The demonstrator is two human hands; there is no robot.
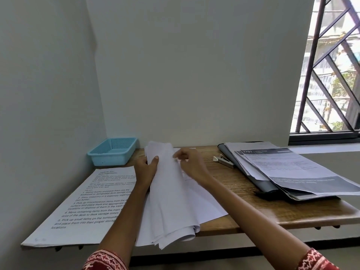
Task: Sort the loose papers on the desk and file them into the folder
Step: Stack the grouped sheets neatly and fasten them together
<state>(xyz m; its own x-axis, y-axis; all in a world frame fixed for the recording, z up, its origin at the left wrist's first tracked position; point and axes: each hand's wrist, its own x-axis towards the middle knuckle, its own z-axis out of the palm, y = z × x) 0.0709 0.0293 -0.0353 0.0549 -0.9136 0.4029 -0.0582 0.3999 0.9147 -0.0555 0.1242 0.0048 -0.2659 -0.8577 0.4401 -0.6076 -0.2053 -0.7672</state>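
While the left hand (145, 170) grips the far end of a curled sheaf of white papers (171, 195) at mid-desk (243, 203), the right hand (191, 164) pinches a sheet's edge beside it, the dark folder (251, 172) lying under printed pages (292, 168) near the window.

Both forearms reach forward, patterned red sleeves at the elbows. The left hand (145, 168) has its thumb raised and pressed forward, fingers hidden behind. The right hand (191, 164) curls, its fingertips (176, 155) pinched together, pointing left.
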